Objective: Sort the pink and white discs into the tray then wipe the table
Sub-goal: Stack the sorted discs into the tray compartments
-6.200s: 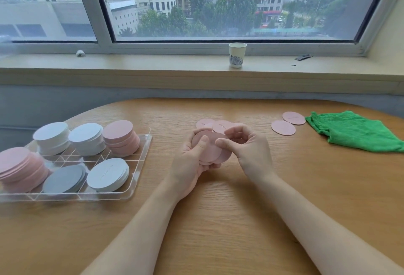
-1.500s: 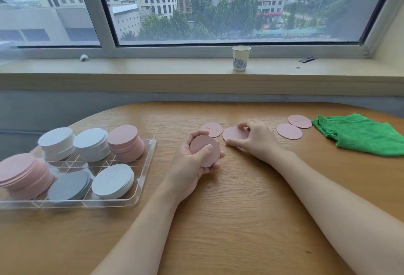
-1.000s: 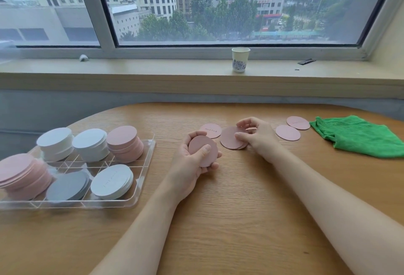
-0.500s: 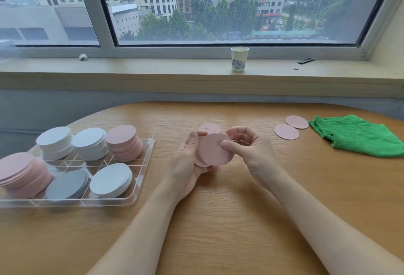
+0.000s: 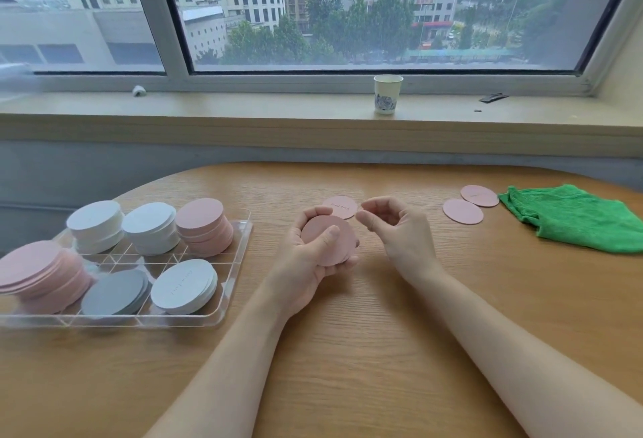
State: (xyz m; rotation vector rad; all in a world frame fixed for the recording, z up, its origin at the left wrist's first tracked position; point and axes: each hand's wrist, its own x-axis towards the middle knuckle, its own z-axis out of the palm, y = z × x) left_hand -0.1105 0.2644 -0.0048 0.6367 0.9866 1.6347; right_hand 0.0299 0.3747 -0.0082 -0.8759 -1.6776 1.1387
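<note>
You have three loose pink discs (image 5: pixel 340 207) on the counter (image 5: pixel 382 333), six stacks in one tray (image 5: pixel 240 256), one green cloth (image 5: pixel 574 218), one paper cup (image 5: pixel 387 94).

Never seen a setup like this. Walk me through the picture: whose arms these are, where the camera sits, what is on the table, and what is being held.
No machine here: a person wears one wide-angle camera on the head, looking down at their own bare arms. The left hand grips a small stack of round pink card discs. The right hand hovers beside it, fingers curled, holding nothing. On the wooden table lie one loose pink disc with writing just beyond the hands, two more pink discs to the right, and a crumpled green cloth. At left, a clear plastic compartment tray holds stacks of pink and white discs.
</note>
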